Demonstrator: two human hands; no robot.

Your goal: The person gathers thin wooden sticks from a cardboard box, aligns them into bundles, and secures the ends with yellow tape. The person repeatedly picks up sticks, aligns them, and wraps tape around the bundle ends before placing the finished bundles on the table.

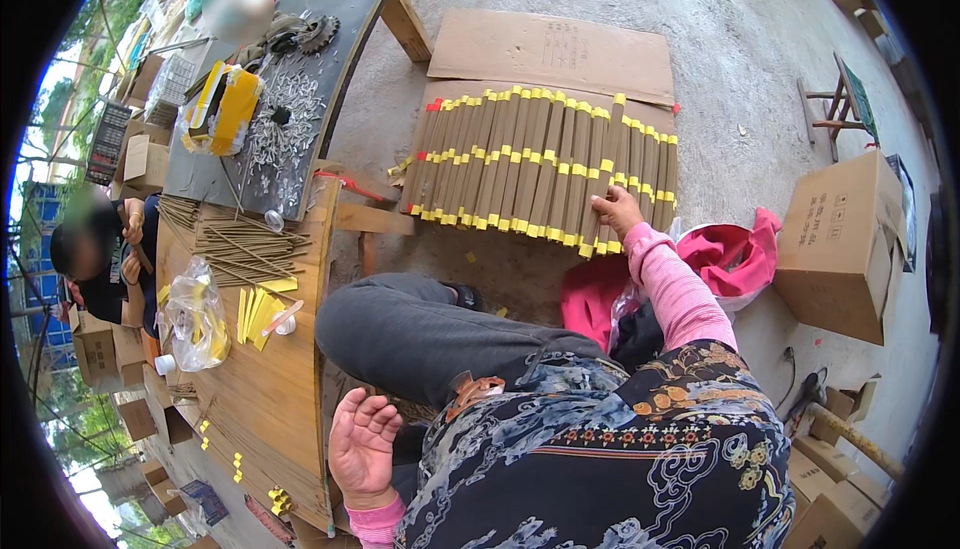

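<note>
My right hand [618, 211] reaches forward, thumb and fingers closed on the near part of a brown stick bundle [612, 144] with yellow bands. This bundle juts a little beyond the others at its far end. Beside it lies a long row of similar brown bundles [515, 164], banded in yellow at the ends and middle, with red bands at the left end. They rest on a flattened cardboard sheet [550, 49] on the floor. My left hand [362, 447] is held palm up beside the wooden table, fingers loosely bent and apart, with nothing in it.
On the wooden table [290, 369] at left lie loose brown sticks [240, 249], yellow paper strips [262, 314] and a clear plastic bag [195, 319]. A grey table [350, 9] adjoins it. Another person [110, 259] sits across. Pink cloth [735, 259] and a cardboard box [840, 239] are at right.
</note>
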